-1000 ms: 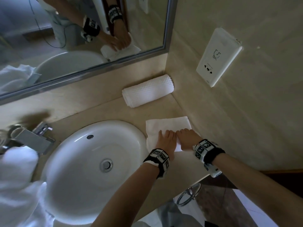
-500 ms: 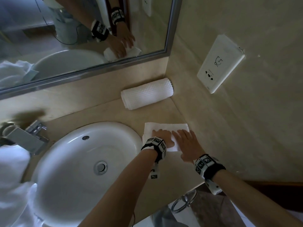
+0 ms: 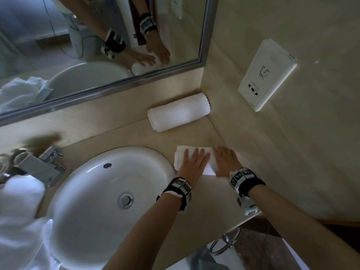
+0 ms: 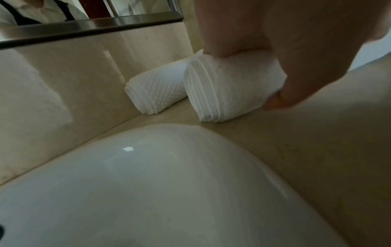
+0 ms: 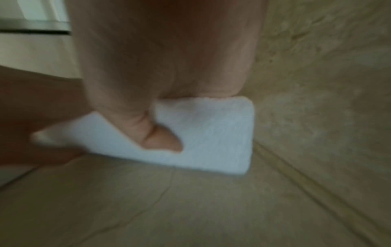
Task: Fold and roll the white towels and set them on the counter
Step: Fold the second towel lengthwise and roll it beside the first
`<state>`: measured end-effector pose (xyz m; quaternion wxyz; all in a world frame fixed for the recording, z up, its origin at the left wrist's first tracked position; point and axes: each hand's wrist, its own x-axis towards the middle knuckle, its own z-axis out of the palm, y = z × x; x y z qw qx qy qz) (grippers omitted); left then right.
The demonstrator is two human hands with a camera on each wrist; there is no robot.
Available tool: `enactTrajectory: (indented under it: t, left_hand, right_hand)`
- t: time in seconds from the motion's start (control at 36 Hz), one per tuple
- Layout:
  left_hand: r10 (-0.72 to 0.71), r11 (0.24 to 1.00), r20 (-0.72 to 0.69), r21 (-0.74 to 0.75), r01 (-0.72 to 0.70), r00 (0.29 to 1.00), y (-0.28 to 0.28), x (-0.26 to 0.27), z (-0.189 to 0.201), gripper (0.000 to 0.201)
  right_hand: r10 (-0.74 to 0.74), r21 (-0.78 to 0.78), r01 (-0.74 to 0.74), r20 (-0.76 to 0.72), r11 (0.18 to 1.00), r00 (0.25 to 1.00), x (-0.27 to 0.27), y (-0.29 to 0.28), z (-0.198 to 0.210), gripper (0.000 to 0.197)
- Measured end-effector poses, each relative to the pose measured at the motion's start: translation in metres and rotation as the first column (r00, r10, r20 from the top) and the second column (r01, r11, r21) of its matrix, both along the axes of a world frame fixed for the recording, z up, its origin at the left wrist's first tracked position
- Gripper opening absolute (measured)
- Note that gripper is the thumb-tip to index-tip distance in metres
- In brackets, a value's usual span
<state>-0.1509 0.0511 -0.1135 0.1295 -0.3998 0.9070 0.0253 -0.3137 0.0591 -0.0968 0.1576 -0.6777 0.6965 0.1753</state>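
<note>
A half-rolled white towel [image 3: 180,153] lies on the beige counter [image 3: 136,137] between the sink and the right wall. My left hand [image 3: 193,159] lies on top of it with fingers straight and spread. In the left wrist view the towel [image 4: 228,90] shows its layered end, with the thumb low at its near side. Over the towel's right end rests my right hand [image 3: 226,159]; the right wrist view, blurred, has the thumb lying on the white cloth [image 5: 211,133]. A finished rolled towel [image 3: 179,112] sits against the back wall in the corner.
A white round sink [image 3: 87,172] fills the counter's left, with a chrome faucet [image 3: 39,168] behind it. Loose white towels [image 3: 17,221] are heaped at the far left. A mirror [image 3: 97,45] is above, a wall socket [image 3: 266,75] on the right wall, and a towel ring [image 3: 224,242] below the counter edge.
Both hands have moved away from me along the towel, which has gone from a flat folded strip to a thick roll under my palms. The finished roll has not moved.
</note>
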Motion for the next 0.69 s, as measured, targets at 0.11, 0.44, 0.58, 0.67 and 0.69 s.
enactTrajectory:
  t: [0.11,0.44,0.58,0.67,0.69]
  left_hand:
    - [0.03,0.994,0.003,0.108,-0.03,1.0,-0.019,-0.007,0.003,0.083]
    - [0.088,0.996,0.043,0.027,-0.089,0.995,-0.021,-0.015,0.004,0.098]
    - [0.077,0.997,-0.014,-0.006,-0.077,0.997,-0.025,-0.019,-0.01,0.092]
    - [-0.023,0.999,-0.015,0.025,0.023,1.0,-0.048,-0.022,-0.013,0.076]
    - [-0.061,0.998,0.005,0.036,0.061,0.998,-0.056,-0.023,-0.013,0.073]
  right_hand:
    - [0.021,-0.061,-0.027,-0.096,0.998,0.995,0.013,0.023,-0.001,0.12]
    - [-0.01,-0.08,-0.002,-0.147,0.997,0.989,0.017,-0.009,0.004,0.1]
    - [-0.11,-0.034,0.107,-0.137,0.994,0.984,0.021,-0.013,0.002,0.101]
    - [-0.204,-0.087,0.195,-0.116,0.977,0.972,0.021,-0.01,-0.003,0.099]
    - [-0.229,-0.117,0.216,-0.108,0.969,0.968,0.022,-0.009,-0.005,0.101]
